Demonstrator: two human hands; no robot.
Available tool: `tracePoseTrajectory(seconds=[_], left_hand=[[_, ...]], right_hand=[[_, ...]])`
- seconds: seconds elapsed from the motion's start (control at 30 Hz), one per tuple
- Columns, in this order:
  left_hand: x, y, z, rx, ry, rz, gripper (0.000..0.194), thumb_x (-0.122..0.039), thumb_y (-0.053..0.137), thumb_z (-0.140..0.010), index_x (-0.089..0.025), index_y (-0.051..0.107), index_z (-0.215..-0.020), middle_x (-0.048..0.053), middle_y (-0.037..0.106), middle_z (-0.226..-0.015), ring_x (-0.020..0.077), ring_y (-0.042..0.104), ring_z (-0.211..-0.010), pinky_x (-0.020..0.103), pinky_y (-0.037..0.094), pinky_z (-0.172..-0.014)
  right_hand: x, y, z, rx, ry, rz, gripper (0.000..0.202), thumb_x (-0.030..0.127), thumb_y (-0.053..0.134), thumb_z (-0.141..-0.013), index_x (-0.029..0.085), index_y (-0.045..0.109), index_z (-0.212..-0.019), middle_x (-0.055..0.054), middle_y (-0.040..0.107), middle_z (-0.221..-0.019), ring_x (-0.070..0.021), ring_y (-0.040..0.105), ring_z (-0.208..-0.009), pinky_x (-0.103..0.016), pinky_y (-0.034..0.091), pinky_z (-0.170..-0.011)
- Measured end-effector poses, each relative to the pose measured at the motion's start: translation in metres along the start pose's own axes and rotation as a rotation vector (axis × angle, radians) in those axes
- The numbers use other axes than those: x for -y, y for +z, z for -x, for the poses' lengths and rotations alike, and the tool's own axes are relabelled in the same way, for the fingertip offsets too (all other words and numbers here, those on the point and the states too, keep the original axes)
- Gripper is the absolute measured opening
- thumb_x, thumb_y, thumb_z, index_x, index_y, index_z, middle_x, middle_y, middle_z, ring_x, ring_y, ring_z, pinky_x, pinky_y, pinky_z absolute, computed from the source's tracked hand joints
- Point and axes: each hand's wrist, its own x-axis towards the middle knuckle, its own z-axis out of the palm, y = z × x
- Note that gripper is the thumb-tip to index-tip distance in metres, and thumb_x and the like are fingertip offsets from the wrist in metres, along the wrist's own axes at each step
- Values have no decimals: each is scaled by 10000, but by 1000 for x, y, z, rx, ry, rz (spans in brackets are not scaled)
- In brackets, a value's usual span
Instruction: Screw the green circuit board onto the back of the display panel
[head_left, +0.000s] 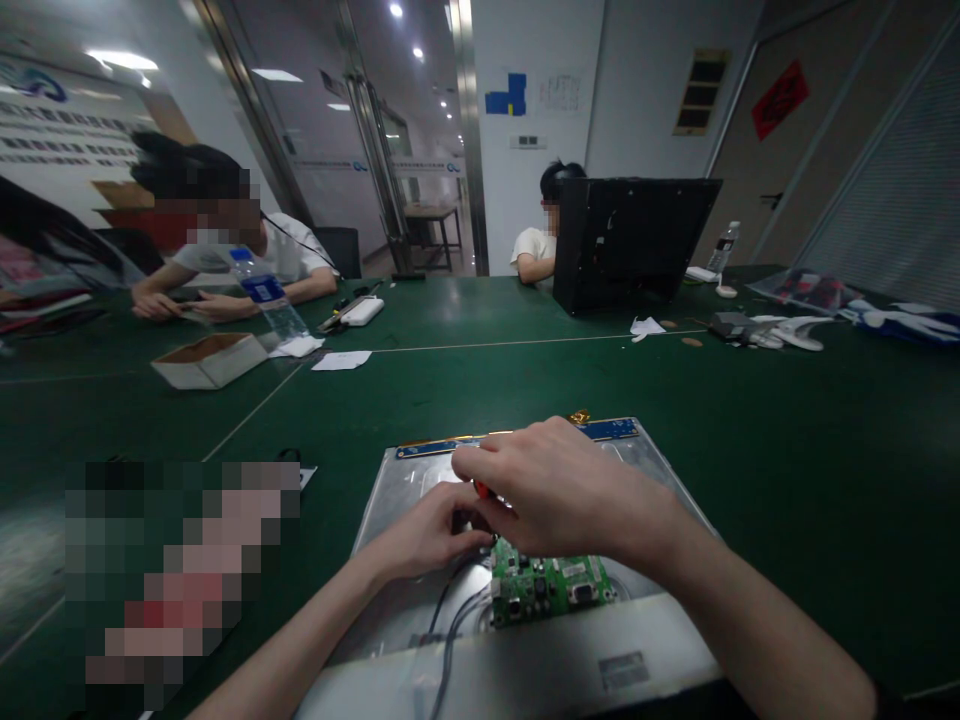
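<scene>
A metal display panel lies on the green table, its back facing up. On it sits a green circuit board with dark cables at its left, and a narrow blue board runs along the far edge. My right hand is closed around a red-handled tool, mostly hidden by the fingers, above the green board's upper left corner. Close beside it, my left hand has its fingers curled at the tool's lower end; what they pinch, if anything, is hidden.
An open box, a tilted water bottle and papers lie at the back left. A large black monitor stands at the far side. Two people sit across the table. Gloves lie at the right.
</scene>
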Motion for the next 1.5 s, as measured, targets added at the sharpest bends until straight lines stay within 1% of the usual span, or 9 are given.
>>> tracePoseTrajectory(seconds=[0.13, 0.43, 0.67, 0.93, 1.03, 1.17, 1.27, 1.37, 1.5], left_hand=[[1, 0, 0, -8, -12, 13, 152, -266, 576, -741, -154, 642, -820, 38, 681, -810, 226, 597, -818, 319, 490, -764], [-2, 0, -1, 21, -18, 60, 178, -315, 579, -762, -160, 636, -828, 28, 680, -785, 226, 595, -801, 314, 501, -743], [2, 1, -1, 8, -27, 70, 167, -264, 581, -743, -154, 640, -854, 37, 674, -834, 226, 586, -835, 322, 491, -759], [6, 0, -1, -22, -21, 44, 163, -302, 598, -747, -154, 641, -801, 41, 667, -837, 218, 580, -803, 323, 488, -726], [7, 0, -1, -5, -23, 75, 161, -295, 593, -755, -146, 640, -791, 42, 657, -822, 214, 576, -792, 307, 483, -708], [4, 0, -1, 60, -30, 100, 158, -260, 569, -777, -141, 661, -823, 37, 662, -806, 209, 578, -789, 299, 479, -725], [0, 0, -1, 46, -33, 93, 161, -251, 563, -778, -146, 673, -831, 34, 672, -794, 213, 579, -795, 295, 476, -736], [-2, -1, -1, 26, -14, 81, 153, -234, 571, -758, -153, 675, -835, 32, 681, -818, 210, 582, -788, 292, 479, -728], [0, -2, -2, 8, -14, 34, 146, -243, 585, -755, -153, 663, -839, 32, 670, -811, 206, 577, -768, 301, 481, -714]], right_hand=[[-1, 0, 0, -13, -8, 0, 93, 232, 513, -837, 190, 509, -920, -5, 641, -784, -114, 457, -558, -270, 179, -452], [1, -2, 0, -13, 11, 7, 98, 227, 508, -851, 185, 505, -939, -18, 648, -805, -119, 480, -571, -279, 172, -458], [1, 1, 0, -29, 11, 10, 117, 232, 513, -849, 177, 503, -952, -17, 651, -794, -123, 500, -575, -272, 184, -462], [1, 2, -1, -20, 42, 15, 168, 316, 476, -901, 176, 520, -985, -16, 659, -758, -125, 498, -551, -280, 184, -461], [0, 0, 0, -4, 44, -4, 148, 300, 497, -882, 179, 522, -963, -15, 661, -778, -127, 513, -575, -280, 196, -466], [0, -2, 1, 5, -6, -10, 133, 240, 566, -802, 177, 512, -905, -21, 657, -833, -131, 519, -606, -274, 207, -458], [1, -2, 1, -5, -23, -8, 136, 232, 563, -811, 180, 506, -923, -19, 657, -848, -130, 521, -612, -272, 206, -457], [1, -1, -1, -16, -10, 5, 103, 239, 539, -843, 185, 513, -927, -14, 655, -812, -125, 509, -590, -273, 196, -456], [-1, 1, -1, -18, 46, 28, 100, 284, 529, -864, 188, 531, -894, 0, 632, -696, -121, 468, -534, -280, 174, -453]])
